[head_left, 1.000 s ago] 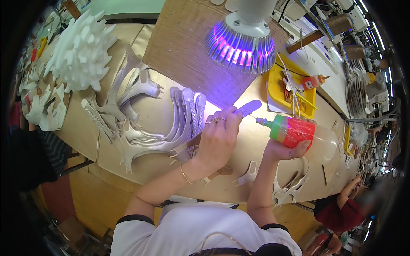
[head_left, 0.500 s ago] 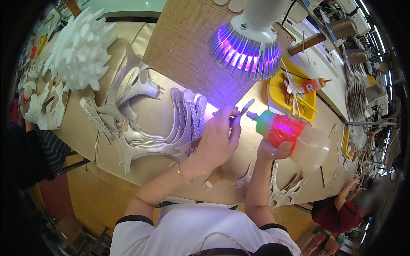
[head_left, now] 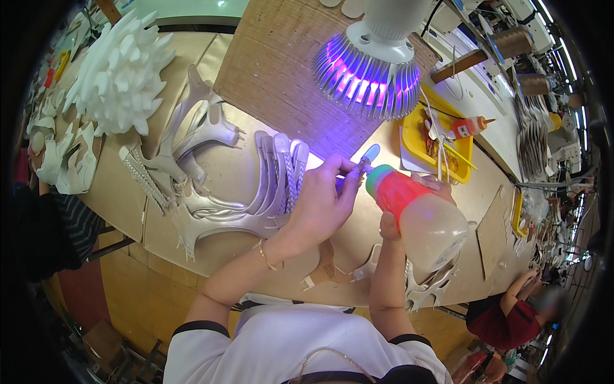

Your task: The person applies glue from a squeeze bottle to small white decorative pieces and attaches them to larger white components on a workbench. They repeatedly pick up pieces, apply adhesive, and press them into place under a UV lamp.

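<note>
My left hand [head_left: 327, 200] is closed, pinching a narrow silvery strap piece [head_left: 369, 154] whose rounded tip sticks up past the fingertips. In my right hand [head_left: 389, 226] is a squeeze bottle [head_left: 419, 214] with a red wrapped band, a green collar and a cloudy, see-through base. It is tilted with its nozzle end at the strap by my left fingertips. Whether the nozzle touches the strap I cannot tell, since the collar and fingers hide it. To the left of my left hand stand several silver braided straps [head_left: 281, 166] joined to silver shoe uppers [head_left: 217, 217].
A lamp with glowing purple fins [head_left: 368, 73] hangs over a cardboard sheet [head_left: 268, 70]. At the right is a yellow tray [head_left: 470, 150] with a small red-labelled bottle [head_left: 472, 127]. A spiky white foam-like mass [head_left: 121, 77] sits far left. Another person [head_left: 511, 317] is at lower right.
The bottle has moved left and tipped further, bringing its nozzle end to the strap. The strap has turned to show its flat face. My left hand has shifted slightly.
</note>
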Action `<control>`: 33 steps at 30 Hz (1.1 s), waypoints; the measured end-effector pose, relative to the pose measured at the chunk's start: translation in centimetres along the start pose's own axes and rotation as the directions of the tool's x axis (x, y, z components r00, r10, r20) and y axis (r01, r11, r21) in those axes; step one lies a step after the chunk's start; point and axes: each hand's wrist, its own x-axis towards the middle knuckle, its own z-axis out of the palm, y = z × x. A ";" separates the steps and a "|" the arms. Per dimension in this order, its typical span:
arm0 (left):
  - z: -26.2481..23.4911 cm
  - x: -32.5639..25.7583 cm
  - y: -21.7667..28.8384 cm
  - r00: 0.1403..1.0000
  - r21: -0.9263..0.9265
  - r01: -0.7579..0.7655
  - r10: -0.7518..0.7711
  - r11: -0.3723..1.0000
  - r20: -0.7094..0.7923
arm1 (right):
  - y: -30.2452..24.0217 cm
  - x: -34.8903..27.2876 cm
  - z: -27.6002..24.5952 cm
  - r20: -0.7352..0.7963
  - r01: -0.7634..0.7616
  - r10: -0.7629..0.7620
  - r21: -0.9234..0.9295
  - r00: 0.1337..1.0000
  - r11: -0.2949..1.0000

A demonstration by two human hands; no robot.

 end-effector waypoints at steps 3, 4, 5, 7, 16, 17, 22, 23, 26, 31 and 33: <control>0.1 0.0 0.2 0.999 -0.029 0.026 -0.025 0.999 0.030 | -0.2 0.0 -0.3 0.021 -0.103 0.101 0.121 0.995 0.987; 0.2 0.0 0.2 0.999 -0.045 0.027 -0.026 0.999 0.022 | -0.2 -0.1 -0.5 0.036 -0.120 0.116 0.142 0.993 0.983; 0.2 -0.1 0.3 0.999 -0.054 0.033 -0.032 0.998 0.015 | -0.2 -0.2 -0.7 0.062 -0.127 0.120 0.136 0.991 0.982; 0.3 0.0 0.2 0.999 -0.090 0.040 -0.039 0.995 0.009 | 0.0 -0.6 -1.0 0.078 -0.124 0.116 0.099 0.990 0.987; -0.2 0.3 -1.2 0.986 -0.311 0.157 -0.132 0.937 0.098 | 2.0 -1.2 2.0 -0.291 -0.158 0.335 0.496 0.896 0.854; -0.1 0.4 -1.3 0.985 -0.314 0.164 -0.135 0.935 0.111 | 1.8 -1.1 2.5 -0.305 -0.171 0.389 0.553 0.870 0.815; 0.1 0.3 -1.5 0.990 -0.378 0.137 -0.113 0.916 0.084 | 1.2 -0.8 2.2 -0.205 -0.179 0.308 0.482 0.929 0.858; 0.1 0.3 -1.5 0.990 -0.372 0.137 -0.115 0.918 0.083 | 1.2 -0.7 2.0 -0.184 -0.176 0.275 0.424 0.944 0.888; 0.0 0.3 -1.5 0.989 -0.376 0.143 -0.118 0.916 0.089 | 1.2 -0.6 1.9 -0.197 -0.165 0.241 0.337 0.950 0.927; 0.0 0.1 -1.3 0.983 -0.346 0.171 -0.137 0.922 0.119 | 1.2 -0.5 1.5 -0.166 -0.199 0.279 0.381 0.946 0.903; 0.1 0.1 -1.1 0.977 -0.346 0.192 -0.145 0.919 0.156 | 1.2 -0.7 1.6 -0.151 -0.197 0.283 0.425 0.947 0.884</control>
